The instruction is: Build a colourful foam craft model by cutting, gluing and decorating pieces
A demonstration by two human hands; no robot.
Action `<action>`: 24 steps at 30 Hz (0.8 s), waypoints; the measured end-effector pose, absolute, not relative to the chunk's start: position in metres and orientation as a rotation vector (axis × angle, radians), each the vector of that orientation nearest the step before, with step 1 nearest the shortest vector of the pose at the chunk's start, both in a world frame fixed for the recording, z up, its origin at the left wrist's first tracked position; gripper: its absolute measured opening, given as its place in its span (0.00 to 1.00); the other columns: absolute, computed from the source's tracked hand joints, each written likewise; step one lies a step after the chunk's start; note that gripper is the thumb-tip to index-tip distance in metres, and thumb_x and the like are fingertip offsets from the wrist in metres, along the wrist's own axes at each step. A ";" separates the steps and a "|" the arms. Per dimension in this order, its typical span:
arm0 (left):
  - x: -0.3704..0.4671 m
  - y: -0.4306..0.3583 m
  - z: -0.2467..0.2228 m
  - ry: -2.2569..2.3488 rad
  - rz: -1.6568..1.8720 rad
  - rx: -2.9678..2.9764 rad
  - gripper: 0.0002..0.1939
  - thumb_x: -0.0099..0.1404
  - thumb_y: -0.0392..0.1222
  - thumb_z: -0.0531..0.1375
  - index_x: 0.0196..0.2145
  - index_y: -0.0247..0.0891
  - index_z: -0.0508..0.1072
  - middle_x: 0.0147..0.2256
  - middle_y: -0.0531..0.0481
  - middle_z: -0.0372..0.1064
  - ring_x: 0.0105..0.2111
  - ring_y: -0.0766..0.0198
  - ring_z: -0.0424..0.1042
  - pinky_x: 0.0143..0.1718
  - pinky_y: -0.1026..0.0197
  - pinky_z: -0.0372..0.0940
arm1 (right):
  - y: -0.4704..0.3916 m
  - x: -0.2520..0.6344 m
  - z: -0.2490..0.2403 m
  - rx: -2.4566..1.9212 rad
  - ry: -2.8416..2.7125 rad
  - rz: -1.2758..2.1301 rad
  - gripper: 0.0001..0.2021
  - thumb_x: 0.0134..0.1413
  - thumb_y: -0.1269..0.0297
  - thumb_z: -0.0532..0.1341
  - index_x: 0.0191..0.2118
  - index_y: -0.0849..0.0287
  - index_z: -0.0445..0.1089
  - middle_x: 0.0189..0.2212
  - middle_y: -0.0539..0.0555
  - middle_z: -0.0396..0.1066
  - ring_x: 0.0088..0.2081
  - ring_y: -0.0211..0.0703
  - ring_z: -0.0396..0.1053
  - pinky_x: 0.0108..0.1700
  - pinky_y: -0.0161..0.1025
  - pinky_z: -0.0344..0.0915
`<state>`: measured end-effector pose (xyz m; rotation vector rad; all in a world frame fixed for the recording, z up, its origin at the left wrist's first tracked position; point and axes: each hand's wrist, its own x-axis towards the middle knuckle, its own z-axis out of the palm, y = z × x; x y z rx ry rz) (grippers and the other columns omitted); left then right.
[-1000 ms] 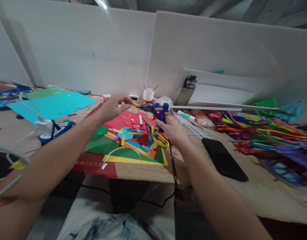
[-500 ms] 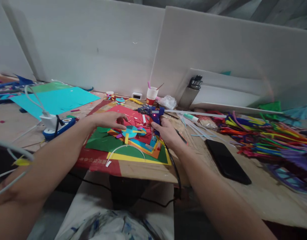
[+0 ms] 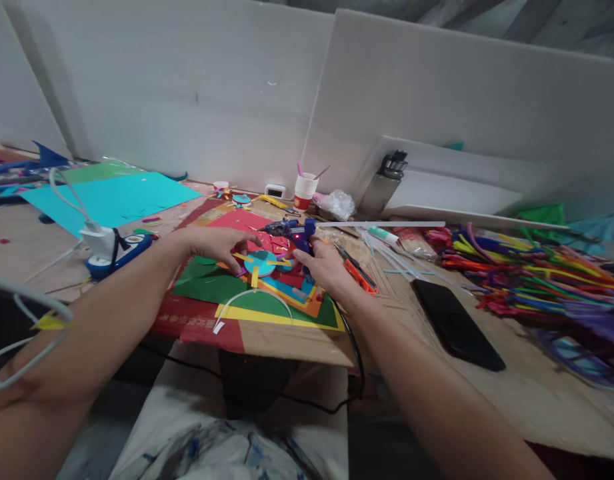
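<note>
My right hand (image 3: 324, 267) is wrapped round the handle of a blue hot glue gun (image 3: 301, 233). Its small red light is on, a long clear glue stick (image 3: 381, 224) sticks out of its back, and its nozzle points left. My left hand (image 3: 219, 245) is at the left edge of a light-blue paper disc (image 3: 261, 264), its thumb and fingers spread apart. Yellow paper strips lie on the disc, and one yellow strip (image 3: 243, 257) is beside my left fingers. Whether they touch it I cannot tell. Red and green paper (image 3: 201, 280) lie beneath.
A white hoop (image 3: 227, 303) lies in front on the green and yellow sheets. Orange-handled scissors (image 3: 359, 277), a black phone (image 3: 454, 323) and bundled pipe cleaners (image 3: 517, 267) are to the right. Paper cups (image 3: 305, 193) stand behind. A blue power strip (image 3: 119, 257) is at left.
The glue gun in my right hand has moved left, nearer my left hand. My left hand has lowered to the disc's edge, its thumb and fingers wider apart. The scissors show more now.
</note>
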<state>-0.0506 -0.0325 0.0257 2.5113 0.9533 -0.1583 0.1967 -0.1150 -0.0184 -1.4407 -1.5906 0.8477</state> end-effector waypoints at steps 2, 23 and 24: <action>-0.049 -0.031 0.022 0.983 -0.135 2.499 0.44 0.49 0.57 0.67 0.61 0.39 0.62 0.43 0.45 0.73 0.41 0.57 0.72 0.36 0.64 0.63 | -0.117 0.193 -0.016 -1.405 -1.535 0.941 0.08 0.57 0.63 0.58 0.42 0.57 0.65 0.34 0.53 0.77 0.30 0.39 0.73 0.29 0.34 0.67; -0.044 -0.035 0.005 0.749 0.204 2.515 0.21 0.61 0.44 0.63 0.52 0.38 0.70 0.46 0.44 0.71 0.43 0.61 0.71 0.42 0.61 0.65 | -0.112 0.200 -0.018 -1.396 -1.306 0.867 0.09 0.57 0.67 0.56 0.44 0.56 0.64 0.34 0.52 0.74 0.31 0.40 0.73 0.29 0.34 0.69; -0.042 -0.036 0.003 0.732 0.232 2.565 0.20 0.60 0.43 0.63 0.50 0.38 0.70 0.45 0.45 0.71 0.42 0.61 0.70 0.41 0.61 0.65 | -0.112 0.200 -0.019 -1.404 -1.311 0.879 0.10 0.57 0.67 0.56 0.45 0.56 0.64 0.33 0.52 0.73 0.31 0.40 0.73 0.28 0.35 0.69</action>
